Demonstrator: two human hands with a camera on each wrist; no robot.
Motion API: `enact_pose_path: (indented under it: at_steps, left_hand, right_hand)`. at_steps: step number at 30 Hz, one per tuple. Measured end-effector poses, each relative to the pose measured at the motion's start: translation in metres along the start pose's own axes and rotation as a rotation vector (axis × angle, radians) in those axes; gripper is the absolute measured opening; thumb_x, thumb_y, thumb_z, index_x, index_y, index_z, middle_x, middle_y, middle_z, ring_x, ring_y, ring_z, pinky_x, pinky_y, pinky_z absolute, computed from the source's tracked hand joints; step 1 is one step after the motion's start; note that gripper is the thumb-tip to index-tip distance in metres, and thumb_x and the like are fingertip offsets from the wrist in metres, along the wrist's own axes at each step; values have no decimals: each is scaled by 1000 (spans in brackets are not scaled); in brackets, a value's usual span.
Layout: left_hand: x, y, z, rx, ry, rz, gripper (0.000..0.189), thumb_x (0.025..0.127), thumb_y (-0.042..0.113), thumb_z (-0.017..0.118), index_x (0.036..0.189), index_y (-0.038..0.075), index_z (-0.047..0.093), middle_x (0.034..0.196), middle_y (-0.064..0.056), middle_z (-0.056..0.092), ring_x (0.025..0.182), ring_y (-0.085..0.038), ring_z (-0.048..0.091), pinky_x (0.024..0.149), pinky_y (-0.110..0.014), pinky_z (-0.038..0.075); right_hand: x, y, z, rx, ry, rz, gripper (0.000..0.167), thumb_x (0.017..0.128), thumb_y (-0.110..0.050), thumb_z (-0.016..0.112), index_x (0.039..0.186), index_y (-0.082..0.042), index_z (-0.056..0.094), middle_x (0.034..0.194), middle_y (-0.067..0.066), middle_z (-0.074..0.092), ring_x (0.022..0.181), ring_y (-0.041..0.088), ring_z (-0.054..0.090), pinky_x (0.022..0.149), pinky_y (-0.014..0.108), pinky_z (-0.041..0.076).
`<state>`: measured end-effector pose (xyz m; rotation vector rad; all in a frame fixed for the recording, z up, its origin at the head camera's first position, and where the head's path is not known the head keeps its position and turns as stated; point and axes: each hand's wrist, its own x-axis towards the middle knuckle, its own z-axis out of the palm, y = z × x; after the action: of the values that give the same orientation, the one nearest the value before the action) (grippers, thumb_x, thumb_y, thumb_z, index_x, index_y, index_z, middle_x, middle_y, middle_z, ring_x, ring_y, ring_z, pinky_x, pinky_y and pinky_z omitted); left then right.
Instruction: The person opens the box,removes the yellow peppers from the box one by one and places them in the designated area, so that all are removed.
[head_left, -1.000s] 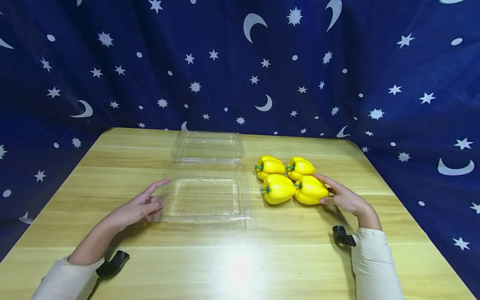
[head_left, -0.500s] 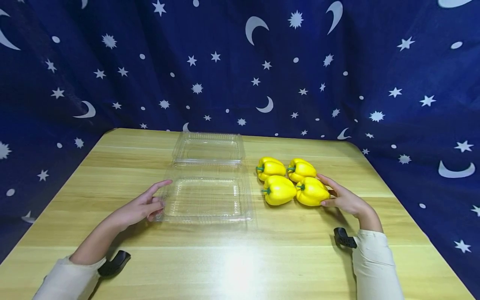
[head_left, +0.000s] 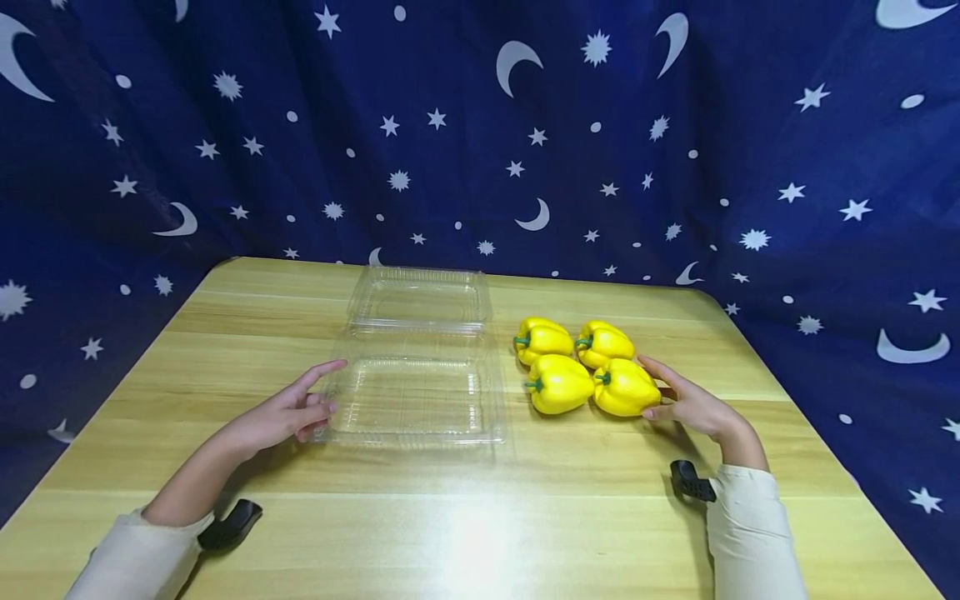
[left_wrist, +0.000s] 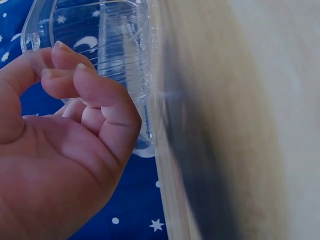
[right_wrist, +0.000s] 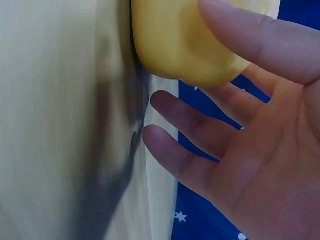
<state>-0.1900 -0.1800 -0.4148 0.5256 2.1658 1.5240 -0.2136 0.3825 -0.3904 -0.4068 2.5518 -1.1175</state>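
A clear plastic hinged container (head_left: 416, 435) lies unfolded, lid half (head_left: 420, 273) farthest back. At its left edge is my left hand (head_left: 273, 421), one finger reaching along the rim and the others loosely curled. In the left wrist view, the curled fingers (left_wrist: 117, 107) overlap the container's corner. Several yellow bell peppers sit grouped right of the container. At the front right bell pepper (head_left: 626, 388) is my right hand (head_left: 693, 407), thumb and a finger either side of its end. In the right wrist view, the thumb overlaps the pepper (right_wrist: 175, 45), and the lower fingers stay spread, holding nothing.
The other peppers are at front left (head_left: 558, 387), back left (head_left: 546, 340) and back right (head_left: 606, 345), close together with green stems pointing left. A light wood table (head_left: 420, 525) reaches a dark blue curtain (head_left: 450, 75) with moons and stars.
The head view has tilted slightly, so everything sits a little lower in it. Both hands, the container and the peppers keep their places.
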Motion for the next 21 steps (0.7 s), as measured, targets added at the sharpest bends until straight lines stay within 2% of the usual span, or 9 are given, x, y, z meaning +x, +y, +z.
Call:
enact_pose_path:
  at_steps: [8, 12, 15, 16, 18, 21]
  left_hand:
    - [-2, -2, -4, -8, -18, 24, 69, 96, 16, 45, 146, 12, -3, 69, 0, 40, 56, -8, 37, 49, -26, 36]
    - [-3, 0, -8, 22, 8, 11, 76, 95, 19, 47, 146, 17, -9, 71, -2, 38, 55, -9, 37, 51, -27, 40]
    - [-5, 3, -12, 58, 45, -4, 74, 96, 22, 47, 147, 17, -7, 75, -5, 40, 54, -9, 36, 51, -26, 40]
    - [-6, 4, -14, 72, 58, -9, 73, 96, 23, 46, 147, 17, -6, 76, -6, 41, 53, -9, 36, 51, -26, 40]
    - [-9, 7, -18, 88, 78, -8, 73, 96, 23, 46, 147, 15, -6, 77, -9, 43, 52, -10, 36, 50, -26, 40]
    - [-15, 11, -26, 116, 120, -2, 72, 96, 22, 46, 147, 14, -5, 77, -10, 43, 51, -9, 34, 49, -27, 38]
  right_hand:
    - [-7, 3, -3, 8, -8, 16, 79, 85, -11, 61, 143, 5, 10, 145, 31, 12, 125, 54, 25, 97, 59, 31]
    - [-11, 5, -7, -8, -10, 36, 71, 88, -12, 57, 142, 6, 15, 141, 33, 22, 124, 52, 30, 94, 41, 41]
    - [-16, 9, -12, -14, 5, 47, 65, 91, -13, 53, 141, 7, 16, 137, 36, 27, 122, 50, 35, 87, 29, 45]
    - [-18, 11, -13, -23, 19, 60, 64, 92, -15, 52, 141, 7, 17, 137, 35, 29, 121, 45, 41, 85, 26, 45]
    - [-23, 14, -17, -44, 56, 78, 61, 94, -18, 49, 140, 8, 19, 135, 35, 31, 114, 25, 52, 82, 25, 46]
    - [-29, 18, -23, -67, 113, 82, 58, 96, -22, 45, 139, 9, 22, 134, 35, 33, 100, -7, 49, 81, 32, 48]
